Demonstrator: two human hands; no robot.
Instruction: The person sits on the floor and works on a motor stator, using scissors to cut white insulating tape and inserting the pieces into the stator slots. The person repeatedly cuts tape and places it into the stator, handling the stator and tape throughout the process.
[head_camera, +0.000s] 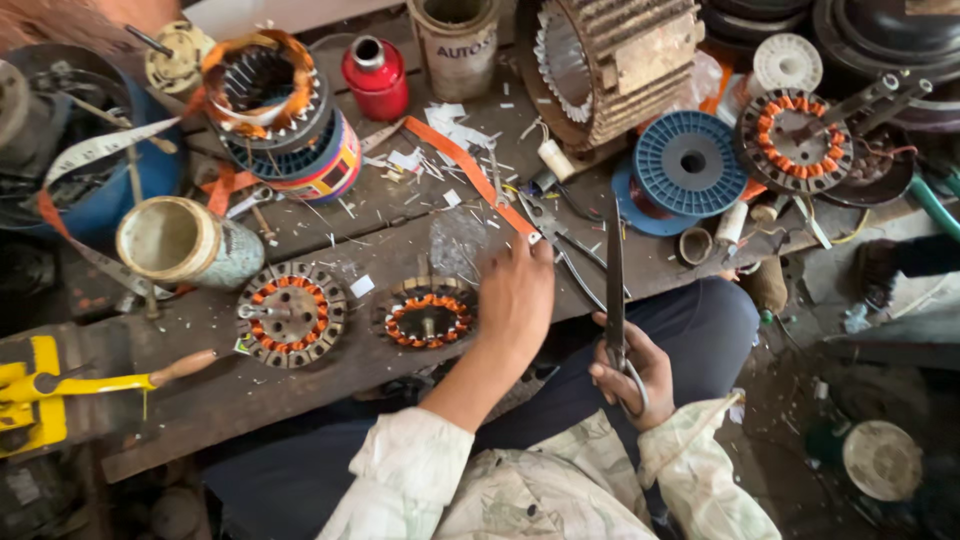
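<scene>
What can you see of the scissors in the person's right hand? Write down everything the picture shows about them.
The scissors are long, dark and look like metal. Their narrow blades are closed together and point up, away from the person, crossing the edge of the wooden workbench. The loop handles sit at the bottom, gripped by the right hand, with fingers through a pale ring. The blade tips reach towards the pliers lying on the bench. The left hand is beside them, not touching.

yellow tool (30, 395) cut by left edge
</scene>
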